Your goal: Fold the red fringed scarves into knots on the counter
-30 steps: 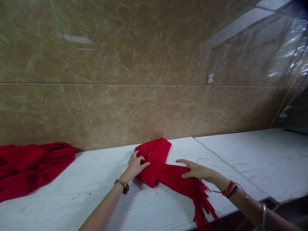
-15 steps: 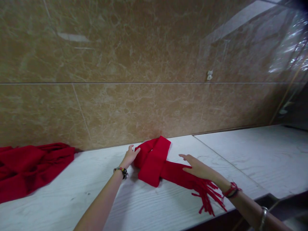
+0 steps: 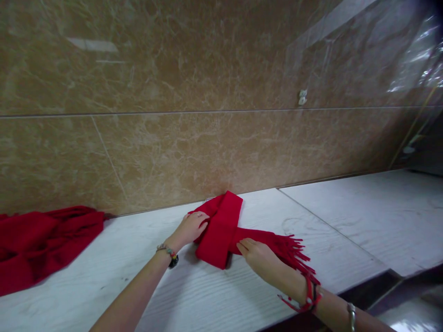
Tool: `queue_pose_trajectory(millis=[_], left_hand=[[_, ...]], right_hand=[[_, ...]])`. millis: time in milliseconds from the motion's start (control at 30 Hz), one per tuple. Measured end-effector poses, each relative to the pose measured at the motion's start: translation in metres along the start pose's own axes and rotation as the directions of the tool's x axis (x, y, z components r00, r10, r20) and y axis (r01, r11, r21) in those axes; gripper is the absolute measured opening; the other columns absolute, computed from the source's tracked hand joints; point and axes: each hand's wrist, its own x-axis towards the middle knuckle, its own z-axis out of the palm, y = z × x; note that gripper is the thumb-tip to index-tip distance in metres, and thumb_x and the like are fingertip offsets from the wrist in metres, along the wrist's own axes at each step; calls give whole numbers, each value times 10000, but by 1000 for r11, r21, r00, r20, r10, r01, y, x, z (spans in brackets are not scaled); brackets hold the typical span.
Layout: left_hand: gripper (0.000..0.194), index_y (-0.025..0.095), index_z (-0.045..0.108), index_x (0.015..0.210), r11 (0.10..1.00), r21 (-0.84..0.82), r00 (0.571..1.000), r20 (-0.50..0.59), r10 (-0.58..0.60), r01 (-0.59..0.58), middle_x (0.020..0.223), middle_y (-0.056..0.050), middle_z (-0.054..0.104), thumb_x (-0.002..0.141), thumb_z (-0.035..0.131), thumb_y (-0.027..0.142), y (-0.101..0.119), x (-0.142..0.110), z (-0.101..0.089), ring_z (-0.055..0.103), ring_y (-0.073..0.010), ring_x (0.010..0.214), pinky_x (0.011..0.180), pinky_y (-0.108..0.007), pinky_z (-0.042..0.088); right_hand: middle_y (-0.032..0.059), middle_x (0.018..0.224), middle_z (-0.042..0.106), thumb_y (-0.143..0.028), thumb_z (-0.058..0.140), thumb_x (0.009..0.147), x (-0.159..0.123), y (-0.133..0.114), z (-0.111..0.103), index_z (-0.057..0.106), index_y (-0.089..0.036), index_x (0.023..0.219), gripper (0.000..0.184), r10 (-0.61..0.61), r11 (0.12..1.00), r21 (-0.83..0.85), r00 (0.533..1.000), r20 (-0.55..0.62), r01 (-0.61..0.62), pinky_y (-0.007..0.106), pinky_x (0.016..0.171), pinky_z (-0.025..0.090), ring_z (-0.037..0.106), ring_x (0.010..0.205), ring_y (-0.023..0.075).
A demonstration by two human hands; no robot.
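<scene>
A red scarf point(image 3: 219, 235) lies folded in crossing bands on the white surface, close to the wall. Its tail stretches to the right and ends in a loose fringe point(image 3: 294, 251). My left hand point(image 3: 192, 227) is closed on the left side of the folded part, fingers curled over the cloth. Against the tail, just right of the crossing band, my right hand point(image 3: 258, 258) has its fingertips pressed together on the fabric. Part of the tail is hidden behind the right hand and wrist.
A second, crumpled heap of red cloth point(image 3: 51, 244) lies at the left against the wall. Brown marbled tiles point(image 3: 194, 152) rise behind the white tabletop point(image 3: 332, 207), with a small white fitting point(image 3: 302, 97) on them. A dark gap point(image 3: 370, 286) runs along the front edge at right.
My right hand has moved left along the tail, toward the folded part, and its fingers have come together. The left hand, briefly at the outer edge, has closed over the cloth. The fringe has shifted upward.
</scene>
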Motion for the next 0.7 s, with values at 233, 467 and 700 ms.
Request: queue_pose_trajectory(millis=[233, 467, 700], left_hand=[[251, 225, 641, 833, 957, 117, 961, 48, -271, 264, 1052, -102, 589, 808, 411, 320, -16, 18, 2, 465, -282, 1062, 902, -440, 295], [334, 158, 623, 846, 854, 16, 854, 8, -521, 520, 875, -111, 649, 567, 657, 339, -42, 42, 4, 573, -269, 866, 701, -315, 408], [192, 144, 622, 795, 803, -87, 806, 2, -592, 590, 646, -14, 632, 613, 562, 148, -55, 46, 0, 577, -153, 662, 545, -211, 375]], right_hand=[[95, 849, 634, -40, 417, 797, -12, -17, -16, 579, -115, 1028, 292, -218, 975, 3, 969, -117, 220, 321, 678, 467, 581, 748, 200], [33, 917, 645, -286, 456, 847, -1, 6, -40, 635, -225, 962, 220, -171, 887, 422, 982, -79, 188, 275, 784, 450, 578, 845, 166], [71, 1008, 605, -188, 468, 844, 121, 85, -32, 599, -151, 977, 190, 270, 868, 442, 962, -41, -225, 328, 838, 427, 553, 925, 173]])
